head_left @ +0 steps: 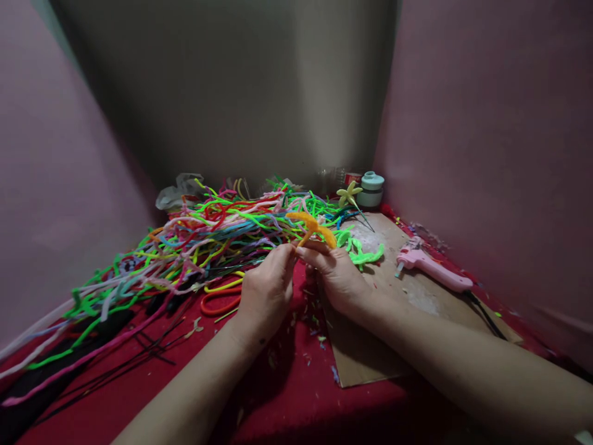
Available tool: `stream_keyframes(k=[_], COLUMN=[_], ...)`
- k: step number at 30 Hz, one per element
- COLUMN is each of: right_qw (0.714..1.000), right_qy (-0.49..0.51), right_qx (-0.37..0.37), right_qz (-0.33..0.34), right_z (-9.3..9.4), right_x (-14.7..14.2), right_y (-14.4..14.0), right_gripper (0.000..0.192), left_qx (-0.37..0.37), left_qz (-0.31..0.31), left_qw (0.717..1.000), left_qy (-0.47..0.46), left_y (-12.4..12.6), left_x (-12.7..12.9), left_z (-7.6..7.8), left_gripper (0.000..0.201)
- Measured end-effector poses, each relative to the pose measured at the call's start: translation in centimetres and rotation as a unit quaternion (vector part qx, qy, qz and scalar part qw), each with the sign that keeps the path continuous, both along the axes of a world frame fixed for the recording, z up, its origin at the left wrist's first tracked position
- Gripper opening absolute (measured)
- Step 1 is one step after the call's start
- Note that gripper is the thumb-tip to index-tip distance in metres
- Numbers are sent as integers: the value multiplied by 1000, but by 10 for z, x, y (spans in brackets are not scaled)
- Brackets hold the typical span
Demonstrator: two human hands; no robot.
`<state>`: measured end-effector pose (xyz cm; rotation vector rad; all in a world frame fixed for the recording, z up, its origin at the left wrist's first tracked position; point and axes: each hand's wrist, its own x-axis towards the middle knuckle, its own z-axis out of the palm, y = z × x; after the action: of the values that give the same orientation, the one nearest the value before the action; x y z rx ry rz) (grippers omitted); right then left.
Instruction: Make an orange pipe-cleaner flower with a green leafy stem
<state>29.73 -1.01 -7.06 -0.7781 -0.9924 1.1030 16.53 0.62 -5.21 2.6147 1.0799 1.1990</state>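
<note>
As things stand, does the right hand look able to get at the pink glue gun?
Probably yes. The pink glue gun lies uncovered on the cardboard sheet to the right of the right hand, with nothing between them. But that hand is pinching the orange pipe-cleaner shape.

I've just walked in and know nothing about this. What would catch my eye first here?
First, the big tangled heap of bright pipe cleaners sprawling across the left of the red table. In the middle, the left hand and right hand together pinch an orange pipe-cleaner flower. To the right, a pink glue gun lies on a sheet of cardboard.
</note>
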Motion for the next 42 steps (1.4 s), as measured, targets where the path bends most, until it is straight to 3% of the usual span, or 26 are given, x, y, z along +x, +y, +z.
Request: stream_keyframes(k=[3,7,14,20,24,26,28,30,33,35,38,42], right_qw=[1000,998,995,994,992,990,991,993,997,998,999,997], right_qy=[-13,-20,-63,-51,-20,-2,5,5,-4,-16,-35,-57], right_qx=[19,51,54,65,54,45,40,44,41,34,30,30], right_qz=[8,35,57,69,113,135,131,107,64,43,28,33], right_z=[4,11,12,7,9,9,7,5,2,2,6,14], right_x=[0,0,5,9,12,12,11,9,6,4,2,0], right_y=[-2,-5,-3,3,4,5,4,4,2,1,-1,-5], right_gripper=[18,20,27,23,21,21,22,22,22,22,18,14], left_qx=[-24,-158,-382,-477,-534,-544,-519,-454,-298,-166,-8,48], left_qz=[3,-41,-103,-163,-202,-216,-208,-172,-101,-57,-9,-12], left_qw=[999,976,874,793,738,730,761,823,926,976,1000,999], left_qy=[-33,-143,-283,-342,-360,-352,-330,-294,-210,-130,-22,8], left_y=[-1,-5,-10,-12,-10,-9,-8,-8,-8,-7,-1,3], left_x=[-1,0,4,-1,-2,-1,-1,0,1,1,-2,-5], left_z=[3,10,24,26,28,28,27,24,15,7,-1,-1], left_gripper=[14,14,11,19,15,14,17,18,12,10,10,15])
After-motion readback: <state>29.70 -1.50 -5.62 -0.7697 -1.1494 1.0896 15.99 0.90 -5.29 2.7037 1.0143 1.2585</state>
